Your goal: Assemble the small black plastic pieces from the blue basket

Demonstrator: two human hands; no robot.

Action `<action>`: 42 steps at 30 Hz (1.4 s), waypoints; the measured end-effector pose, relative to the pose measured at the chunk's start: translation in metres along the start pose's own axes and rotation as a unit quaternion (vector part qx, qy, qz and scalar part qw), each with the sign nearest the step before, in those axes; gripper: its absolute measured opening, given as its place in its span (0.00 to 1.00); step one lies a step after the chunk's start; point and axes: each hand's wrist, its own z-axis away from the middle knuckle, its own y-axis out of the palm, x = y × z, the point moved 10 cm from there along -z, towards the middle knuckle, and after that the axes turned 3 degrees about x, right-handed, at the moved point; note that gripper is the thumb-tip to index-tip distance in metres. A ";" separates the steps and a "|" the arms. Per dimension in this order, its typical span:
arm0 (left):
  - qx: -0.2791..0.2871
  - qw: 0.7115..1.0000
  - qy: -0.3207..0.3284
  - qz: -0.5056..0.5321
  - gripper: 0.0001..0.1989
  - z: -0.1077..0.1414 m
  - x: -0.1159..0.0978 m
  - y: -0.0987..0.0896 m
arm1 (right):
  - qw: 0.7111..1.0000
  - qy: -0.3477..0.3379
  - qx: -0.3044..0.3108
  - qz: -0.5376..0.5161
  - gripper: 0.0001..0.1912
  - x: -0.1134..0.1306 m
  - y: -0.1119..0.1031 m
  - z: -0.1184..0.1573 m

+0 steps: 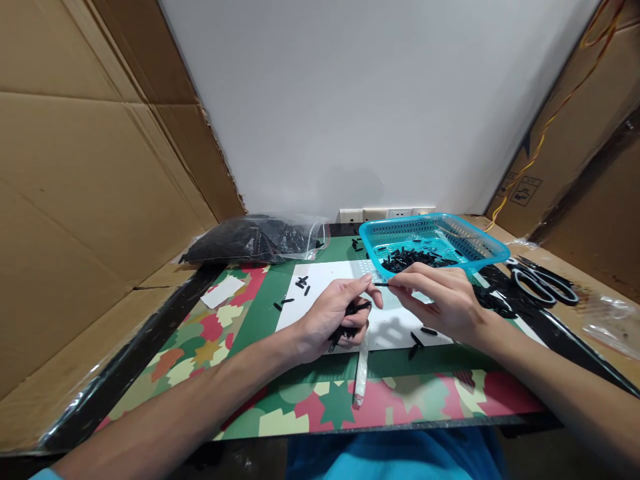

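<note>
My left hand (345, 313) has its lower fingers curled round a bundle of small black pieces (350, 323), with its thumb and index finger raised toward the right. Between the fingertips of my right hand (440, 297) is one thin black piece (381, 285), its other end close to my left fingertips. Both hands are over a white sheet (320, 280). Several loose black pieces (301, 281) lie on the sheet to the left, and others (417, 340) near its front edge. Just behind my right hand stands a blue basket (435, 223) holding many black pieces.
A plastic bag of black material (255, 239) lies at the back left. Scissors (537, 283) are on the right, near crumpled clear plastic (615, 323). A whitish strip (361, 373) lies at the front. Cardboard walls (90, 133) flank both sides; sockets (375, 214) are behind.
</note>
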 end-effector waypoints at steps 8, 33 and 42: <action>-0.004 1.000 0.021 0.000 0.18 0.001 -0.004 0.001 | 1.000 -0.006 -0.003 0.005 0.08 0.000 0.000 0.002; -0.032 0.998 0.059 0.011 0.17 0.003 -0.012 -0.007 | 0.999 0.013 -0.022 -0.040 0.08 -0.001 -0.003 0.001; -0.029 0.997 0.061 0.032 0.16 0.002 -0.012 -0.008 | 0.998 0.002 -0.020 -0.053 0.06 0.000 -0.003 0.002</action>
